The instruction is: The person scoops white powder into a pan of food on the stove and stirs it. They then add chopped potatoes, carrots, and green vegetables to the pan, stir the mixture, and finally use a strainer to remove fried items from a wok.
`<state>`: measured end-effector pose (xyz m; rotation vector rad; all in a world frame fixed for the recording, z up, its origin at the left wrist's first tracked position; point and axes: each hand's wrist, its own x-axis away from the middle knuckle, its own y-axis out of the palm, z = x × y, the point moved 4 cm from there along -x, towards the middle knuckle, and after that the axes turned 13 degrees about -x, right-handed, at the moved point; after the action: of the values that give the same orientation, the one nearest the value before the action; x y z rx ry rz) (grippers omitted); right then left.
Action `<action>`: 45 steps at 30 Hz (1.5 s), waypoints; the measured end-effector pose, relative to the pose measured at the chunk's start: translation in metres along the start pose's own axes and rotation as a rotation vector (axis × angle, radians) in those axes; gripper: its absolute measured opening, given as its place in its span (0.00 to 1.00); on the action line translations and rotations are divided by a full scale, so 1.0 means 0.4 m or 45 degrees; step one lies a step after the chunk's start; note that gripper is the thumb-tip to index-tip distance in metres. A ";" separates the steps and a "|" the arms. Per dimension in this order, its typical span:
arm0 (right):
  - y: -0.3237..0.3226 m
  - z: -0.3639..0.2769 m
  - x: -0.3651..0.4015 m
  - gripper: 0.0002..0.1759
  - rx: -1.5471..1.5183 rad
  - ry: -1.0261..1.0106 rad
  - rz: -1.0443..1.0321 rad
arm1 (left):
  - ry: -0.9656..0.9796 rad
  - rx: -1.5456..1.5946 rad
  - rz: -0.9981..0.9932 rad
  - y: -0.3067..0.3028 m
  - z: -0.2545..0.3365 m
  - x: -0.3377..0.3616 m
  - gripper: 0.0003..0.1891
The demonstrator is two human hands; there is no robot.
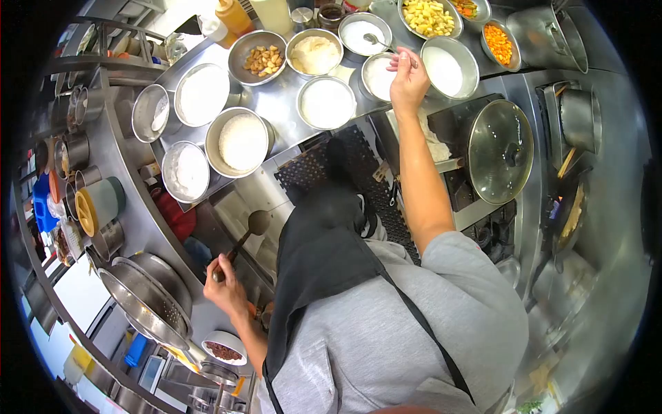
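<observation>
My left hand (226, 284), low on the left, is closed around the handle of a dark ladle (259, 222), its bowl pointing up and away over the floor. At the far counter my right hand (409, 81) pinches the handle of a metal spoon (373, 39). The spoon's tip is over a metal bowl of white powder (357, 32). Just under my right fingers stands another bowl of white contents (377, 74), partly covered by the hand. To its right is a larger bowl of white contents (445, 69).
Bowls of browned chunks (264, 61), pale paste (314, 54), yellow cubes (429, 16) and diced carrot (498, 44) line the steel counter (276, 103). A glass lid (501, 152) covers a pan on the right. Colanders (148, 303) and a bowl of brown pieces (224, 348) stand left.
</observation>
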<state>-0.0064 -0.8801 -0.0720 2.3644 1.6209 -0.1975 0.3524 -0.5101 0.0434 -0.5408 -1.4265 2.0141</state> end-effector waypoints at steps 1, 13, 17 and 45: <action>-0.002 0.001 -0.003 0.13 -0.002 -0.018 -0.010 | -0.045 0.122 0.012 -0.024 0.008 0.000 0.12; 0.178 -0.021 0.021 0.07 0.084 -0.241 -0.847 | -0.547 0.867 -0.248 -0.148 0.074 0.047 0.18; 0.213 0.035 0.055 0.07 0.334 -0.464 -1.275 | -0.490 0.887 -0.188 -0.133 0.116 0.072 0.18; 0.130 0.111 0.038 0.13 -0.503 0.754 -0.390 | -0.444 1.072 -0.202 -0.079 0.188 -0.015 0.19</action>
<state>0.0492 -0.8970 -0.1109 1.9562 2.0322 0.7647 0.3166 -0.5588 0.0986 0.2871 -0.6297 2.3890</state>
